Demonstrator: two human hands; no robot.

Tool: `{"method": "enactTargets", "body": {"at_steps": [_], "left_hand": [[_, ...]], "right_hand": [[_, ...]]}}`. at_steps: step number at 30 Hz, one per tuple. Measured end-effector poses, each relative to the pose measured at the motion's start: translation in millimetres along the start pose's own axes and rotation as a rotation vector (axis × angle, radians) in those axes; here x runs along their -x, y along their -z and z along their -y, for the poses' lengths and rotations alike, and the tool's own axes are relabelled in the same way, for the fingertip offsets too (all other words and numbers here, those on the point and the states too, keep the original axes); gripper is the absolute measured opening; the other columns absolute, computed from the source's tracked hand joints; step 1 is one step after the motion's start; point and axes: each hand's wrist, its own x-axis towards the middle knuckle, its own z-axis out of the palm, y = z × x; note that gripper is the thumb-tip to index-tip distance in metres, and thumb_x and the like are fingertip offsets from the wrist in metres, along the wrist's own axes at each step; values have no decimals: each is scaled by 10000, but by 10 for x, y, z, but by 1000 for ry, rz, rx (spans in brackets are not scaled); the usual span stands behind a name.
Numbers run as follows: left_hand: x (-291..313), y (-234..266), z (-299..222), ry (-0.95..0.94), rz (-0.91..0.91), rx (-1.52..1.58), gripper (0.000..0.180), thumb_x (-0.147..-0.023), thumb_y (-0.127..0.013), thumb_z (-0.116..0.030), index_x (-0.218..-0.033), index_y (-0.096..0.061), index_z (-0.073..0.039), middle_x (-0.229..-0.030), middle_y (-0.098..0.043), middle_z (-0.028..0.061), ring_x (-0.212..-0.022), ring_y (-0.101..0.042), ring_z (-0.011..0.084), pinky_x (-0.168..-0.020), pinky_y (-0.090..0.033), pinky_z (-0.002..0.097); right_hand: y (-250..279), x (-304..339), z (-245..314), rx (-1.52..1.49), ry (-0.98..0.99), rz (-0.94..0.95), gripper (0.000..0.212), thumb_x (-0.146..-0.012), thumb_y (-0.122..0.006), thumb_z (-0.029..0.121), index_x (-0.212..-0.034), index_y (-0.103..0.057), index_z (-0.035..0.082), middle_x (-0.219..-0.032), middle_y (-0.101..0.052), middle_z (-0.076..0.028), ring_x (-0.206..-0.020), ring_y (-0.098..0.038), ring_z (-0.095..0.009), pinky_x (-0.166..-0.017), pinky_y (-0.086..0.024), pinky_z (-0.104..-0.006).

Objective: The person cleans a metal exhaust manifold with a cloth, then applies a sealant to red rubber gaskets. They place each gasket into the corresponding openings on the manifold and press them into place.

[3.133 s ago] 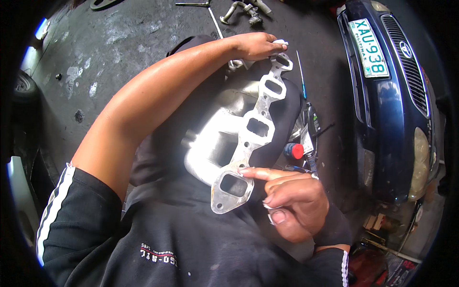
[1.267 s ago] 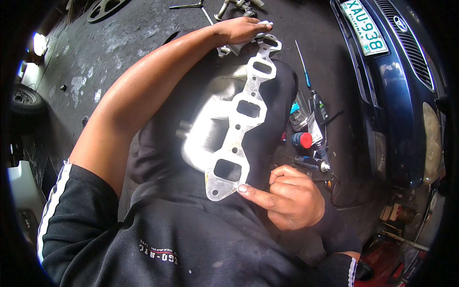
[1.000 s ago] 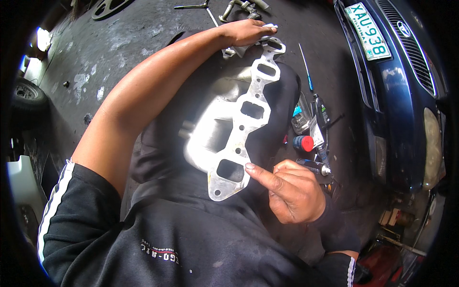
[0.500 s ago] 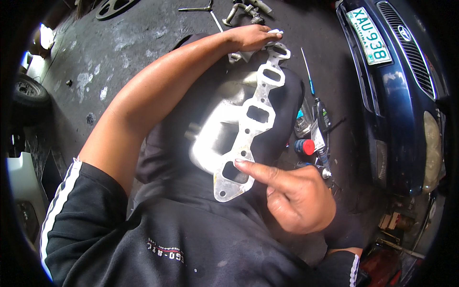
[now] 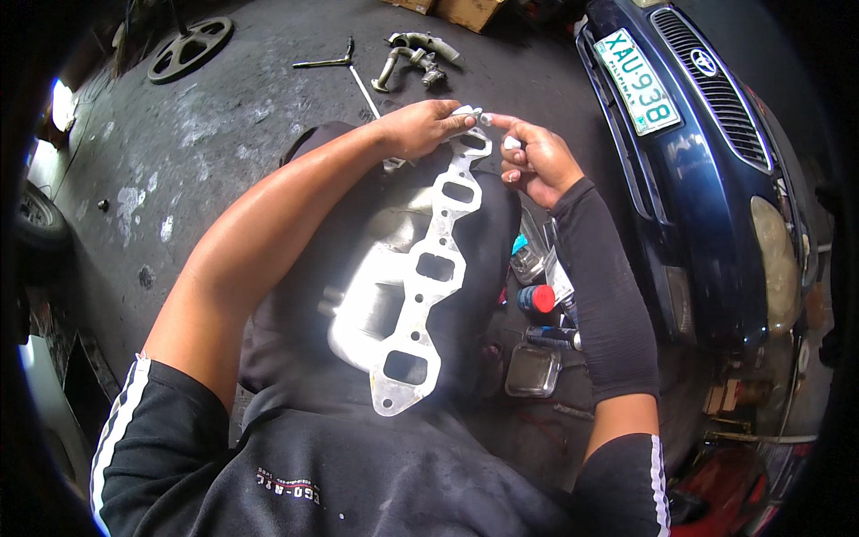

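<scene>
A silvery metal engine manifold (image 5: 418,291) lies across my lap, its long flat flange with port openings and bolt holes facing up. At its far end my left hand (image 5: 419,128) is closed around a small white object (image 5: 464,115), mostly hidden by my fingers, whose kind I cannot make out. Close beside it, my right hand (image 5: 542,164) reaches in with the index finger stretched toward that object and the other fingers curled. Whitish-grey stuff shows on the index fingertip, and a white spot shows near the thumb.
A dark blue car front (image 5: 689,179) stands at the right. By my right thigh are a red-capped container (image 5: 537,299), a metal tray (image 5: 532,370) and bottles. Ahead lie a T-handled wrench (image 5: 335,63), a bent pipe part (image 5: 413,63) and a round spoked wheel (image 5: 190,51).
My right hand has left the near port of the manifold's flange and moved forward to the far end, beside my left hand. The view has shifted, showing more of the floor ahead.
</scene>
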Motion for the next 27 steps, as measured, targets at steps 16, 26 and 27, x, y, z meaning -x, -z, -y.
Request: {"method": "enactTargets", "body": {"at_steps": [16, 26, 27], "left_hand": [[-154, -10, 216, 80, 33, -90, 790, -1151, -546, -643, -1546, -626, 37, -1414, -730, 293, -1288, -724, 418, -1130, -548, 422], [-107, -36, 124, 97, -14, -95, 743, -1150, -547, -641, -1529, -669, -13, -1380, -774, 209, -1254, -746, 341, -1108, -546, 423], [-112, -38, 139, 96, -35, -108, 743, -1150, -547, -643, -1532, -670, -17, -1381, -775, 204, -1249, -747, 333, -1104, -546, 419]], "right_hand": [[-989, 1809, -38, 827, 394, 400, 658, -917, -601, 39, -1572, -657, 57, -1073, -835, -154, -627, -682, -215, -643, -575, -340], [-1224, 2209, -213, 1218, 378, 442, 798, -831, -632, -37, -1616, -626, 106, -932, -806, -213, -618, -727, -362, -633, -609, -429], [-1245, 2231, -229, 1234, 385, 444, 804, -831, -636, -36, -1624, -614, 95, -928, -805, -212, -615, -725, -364, -627, -608, -430]]}}
